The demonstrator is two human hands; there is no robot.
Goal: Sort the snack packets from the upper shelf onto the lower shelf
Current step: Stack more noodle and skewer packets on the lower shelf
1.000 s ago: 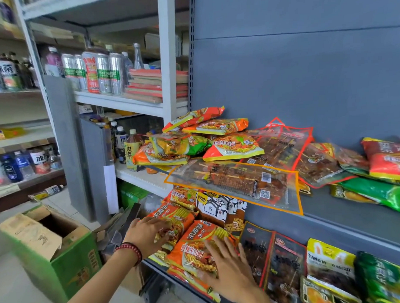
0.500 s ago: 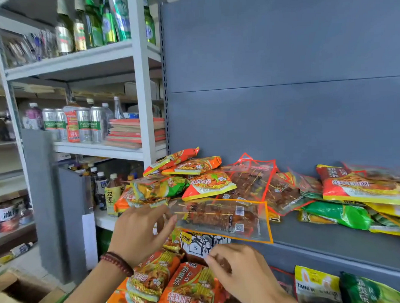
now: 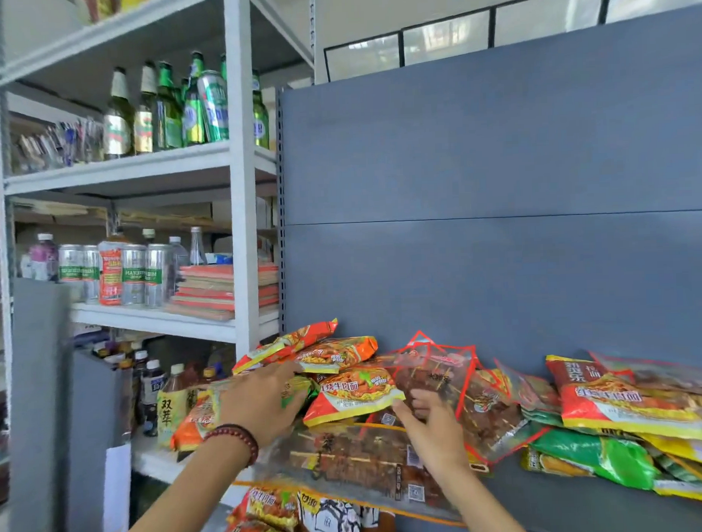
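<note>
A heap of snack packets lies on the grey upper shelf [image 3: 580, 492]: orange noodle packets [image 3: 336, 352], a red-and-yellow noodle packet [image 3: 356, 393], a green packet [image 3: 302, 389] and clear red-edged skewer packets [image 3: 436, 366]. My left hand [image 3: 262, 404], with a bead bracelet at the wrist, lies over the green packet with its fingers curled onto it. My right hand [image 3: 430, 422] reaches under the red-and-yellow packet's right corner, fingers curling at a clear skewer packet. A large clear skewer packet [image 3: 356, 460] overhangs the shelf edge. Noodle packets [image 3: 270, 515] sit on the lower shelf below.
More red, green and yellow packets [image 3: 625, 407] are piled at the right of the upper shelf. A white rack [image 3: 242, 229] on the left carries green bottles [image 3: 169, 109], cans [image 3: 134, 273] and drink bottles [image 3: 167, 407]. A grey back panel [image 3: 498, 201] rises behind the snacks.
Both hands have risen from the lower-shelf noodle packets to the upper-shelf pile. My view has tilted upward, so the lower shelf is mostly out of frame.
</note>
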